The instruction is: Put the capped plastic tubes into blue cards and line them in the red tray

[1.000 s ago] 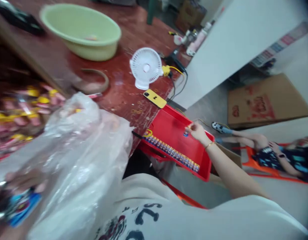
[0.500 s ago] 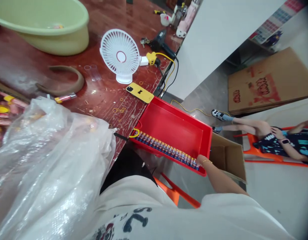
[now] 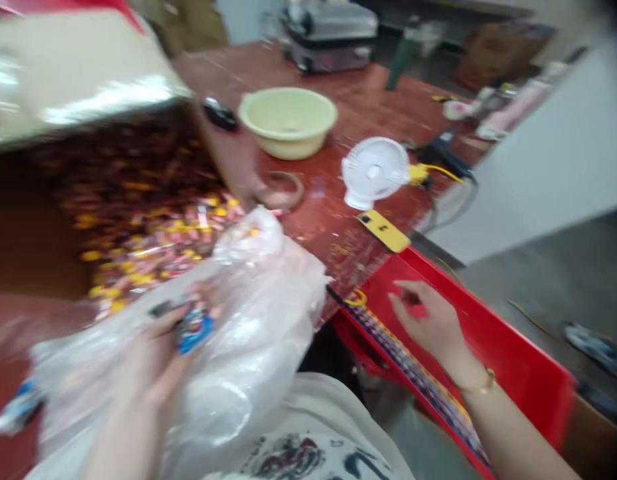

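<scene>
My left hand (image 3: 161,360) is over the clear plastic bag (image 3: 253,320), its fingers closed round a small blue-and-white printed piece (image 3: 194,331); blur hides its exact kind. Over the red tray (image 3: 518,360) hovers my right hand (image 3: 433,320), thumb and forefinger curved with a gap between them and nothing visible in it. Along the tray's near side runs a row of small blue-labelled tubes with yellow ends (image 3: 413,367). A yellow ring-shaped piece (image 3: 357,298) lies at the row's far end.
To the left stands a large open box (image 3: 88,73) with many pink and yellow pieces inside. On the red table are a pale green basin (image 3: 288,127), a white fan (image 3: 375,173), a yellow phone (image 3: 384,231) and a tape ring (image 3: 291,190). A blue-silver packet (image 3: 18,407) lies lower left.
The view has swung left, bringing the box into sight. My right hand has moved from the tray's near right end up over its inside. My left hand has appeared, holding the blue-and-white piece.
</scene>
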`<move>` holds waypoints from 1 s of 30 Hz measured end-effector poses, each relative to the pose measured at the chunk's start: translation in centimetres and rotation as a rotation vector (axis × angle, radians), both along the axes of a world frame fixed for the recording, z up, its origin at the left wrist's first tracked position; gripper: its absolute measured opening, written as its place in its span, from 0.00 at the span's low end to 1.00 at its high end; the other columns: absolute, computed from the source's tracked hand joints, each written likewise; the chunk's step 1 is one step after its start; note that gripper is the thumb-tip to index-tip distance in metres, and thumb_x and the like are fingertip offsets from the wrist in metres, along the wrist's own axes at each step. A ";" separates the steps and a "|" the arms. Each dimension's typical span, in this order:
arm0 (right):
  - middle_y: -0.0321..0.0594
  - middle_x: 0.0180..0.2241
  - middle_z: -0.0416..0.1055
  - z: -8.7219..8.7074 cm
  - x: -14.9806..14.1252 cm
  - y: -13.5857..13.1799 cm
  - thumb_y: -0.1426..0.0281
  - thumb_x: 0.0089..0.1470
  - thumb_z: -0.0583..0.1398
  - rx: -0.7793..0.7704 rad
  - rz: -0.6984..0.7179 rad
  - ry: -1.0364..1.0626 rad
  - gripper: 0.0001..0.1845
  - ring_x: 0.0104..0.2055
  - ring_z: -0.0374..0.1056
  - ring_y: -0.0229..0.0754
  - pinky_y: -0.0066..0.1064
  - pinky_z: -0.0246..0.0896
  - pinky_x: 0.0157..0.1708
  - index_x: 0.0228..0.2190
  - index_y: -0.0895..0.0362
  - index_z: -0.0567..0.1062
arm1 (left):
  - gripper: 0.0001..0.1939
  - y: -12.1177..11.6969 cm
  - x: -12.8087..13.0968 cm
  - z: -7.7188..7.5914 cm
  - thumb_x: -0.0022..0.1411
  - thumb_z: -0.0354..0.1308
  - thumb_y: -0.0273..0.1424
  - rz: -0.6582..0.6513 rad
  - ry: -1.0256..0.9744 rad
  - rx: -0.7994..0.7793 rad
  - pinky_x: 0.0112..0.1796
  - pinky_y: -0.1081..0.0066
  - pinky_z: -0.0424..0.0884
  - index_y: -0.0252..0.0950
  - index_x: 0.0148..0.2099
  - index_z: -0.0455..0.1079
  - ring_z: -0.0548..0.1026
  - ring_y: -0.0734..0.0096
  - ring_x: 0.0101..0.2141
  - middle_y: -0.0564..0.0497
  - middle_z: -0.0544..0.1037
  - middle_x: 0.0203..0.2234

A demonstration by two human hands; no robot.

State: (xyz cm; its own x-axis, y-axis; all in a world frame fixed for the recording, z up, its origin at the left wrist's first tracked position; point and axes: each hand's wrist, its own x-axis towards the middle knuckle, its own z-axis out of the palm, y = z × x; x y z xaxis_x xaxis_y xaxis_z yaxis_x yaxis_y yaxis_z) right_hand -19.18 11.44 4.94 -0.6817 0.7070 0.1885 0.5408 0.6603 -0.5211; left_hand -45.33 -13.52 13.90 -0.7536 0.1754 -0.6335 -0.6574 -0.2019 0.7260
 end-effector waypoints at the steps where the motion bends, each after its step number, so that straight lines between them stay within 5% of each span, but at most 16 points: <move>1: 0.44 0.40 0.72 1.5 -3.8 -2.3 0.64 0.55 0.60 0.057 0.230 0.165 0.19 0.43 0.69 0.48 0.41 0.65 0.46 0.49 0.51 0.68 | 0.12 -0.9 -0.1 0.1 0.63 0.47 0.18 -0.027 0.008 0.074 0.31 0.73 0.74 0.28 0.40 0.72 0.73 0.75 0.28 0.52 0.74 0.27; 4: 0.49 0.57 0.62 5.7 -12.9 -9.9 0.68 0.48 0.66 0.147 0.820 0.346 0.38 0.59 0.57 0.55 0.50 0.56 0.56 0.59 0.50 0.58 | 0.05 -2.4 0.4 -0.4 0.56 0.56 0.21 -0.179 -0.008 0.208 0.28 0.74 0.73 0.29 0.35 0.71 0.72 0.74 0.23 0.52 0.73 0.22; 7: 0.52 0.66 0.44 8.4 -18.7 -15.5 0.74 0.44 0.66 0.170 1.161 0.242 0.49 0.67 0.42 0.60 0.56 0.42 0.62 0.63 0.51 0.51 | 0.07 -2.9 1.5 -1.0 0.54 0.60 0.28 -0.195 0.013 0.239 0.34 0.71 0.73 0.32 0.37 0.73 0.76 0.68 0.30 0.49 0.77 0.28; 11: 0.50 0.56 0.63 9.2 -22.7 -18.2 0.77 0.45 0.63 0.061 1.331 0.067 0.48 0.59 0.58 0.58 0.58 0.47 0.60 0.64 0.50 0.49 | 0.08 -4.7 1.8 -1.1 0.49 0.63 0.30 -0.126 0.089 0.196 0.36 0.69 0.70 0.36 0.35 0.73 0.76 0.62 0.35 0.51 0.78 0.28; 17: 0.44 0.55 0.64 8.6 -24.8 -18.7 0.78 0.43 0.62 -0.223 1.341 0.030 0.47 0.56 0.61 0.55 0.48 0.59 0.56 0.62 0.44 0.53 | 0.10 -7.5 -0.3 -1.1 0.46 0.66 0.29 -0.185 0.173 0.137 0.35 0.73 0.69 0.32 0.33 0.72 0.74 0.67 0.32 0.51 0.76 0.25; 21: 0.42 0.55 0.65 6.8 -29.5 -16.6 0.67 0.43 0.68 -0.488 1.308 0.046 0.41 0.54 0.65 0.49 0.42 0.64 0.52 0.58 0.46 0.60 | 0.15 -8.7 -1.5 -1.7 0.50 0.67 0.38 -0.201 0.050 0.217 0.24 0.72 0.71 0.34 0.36 0.70 0.74 0.68 0.26 0.51 0.76 0.26; 25: 0.43 0.40 0.72 2.0 -36.3 -15.6 0.68 0.53 0.59 -0.439 1.011 0.088 0.11 0.44 0.68 0.43 0.42 0.64 0.48 0.40 0.57 0.71 | 0.22 -9.4 -2.3 -2.8 0.49 0.69 0.42 -0.164 0.102 0.210 0.21 0.70 0.74 0.33 0.41 0.71 0.77 0.63 0.31 0.44 0.80 0.33; 28: 0.41 0.33 0.71 -1.0 -39.1 -16.3 0.72 0.47 0.62 -0.395 0.984 0.043 0.06 0.39 0.68 0.44 0.42 0.64 0.46 0.31 0.58 0.72 | 0.24 -9.4 -2.8 -3.4 0.44 0.72 0.41 -0.108 0.144 0.191 0.24 0.72 0.75 0.30 0.40 0.74 0.77 0.64 0.32 0.44 0.80 0.32; 30: 0.41 0.33 0.72 -1.6 -39.4 -16.5 0.72 0.47 0.62 -0.389 0.995 0.036 0.05 0.38 0.67 0.44 0.40 0.64 0.44 0.30 0.58 0.73 | 0.24 -9.4 -3.0 -3.6 0.42 0.73 0.40 -0.063 0.159 0.175 0.25 0.71 0.76 0.30 0.38 0.75 0.76 0.67 0.28 0.47 0.78 0.27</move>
State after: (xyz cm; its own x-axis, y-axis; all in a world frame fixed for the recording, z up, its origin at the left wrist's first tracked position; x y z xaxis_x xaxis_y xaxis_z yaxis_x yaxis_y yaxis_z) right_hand -58.54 -5.10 3.35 -0.9837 -0.1484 0.1018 -0.1701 0.5813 -0.7957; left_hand -48.31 -22.95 10.26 -0.8253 0.3221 -0.4639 -0.5532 -0.2957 0.7789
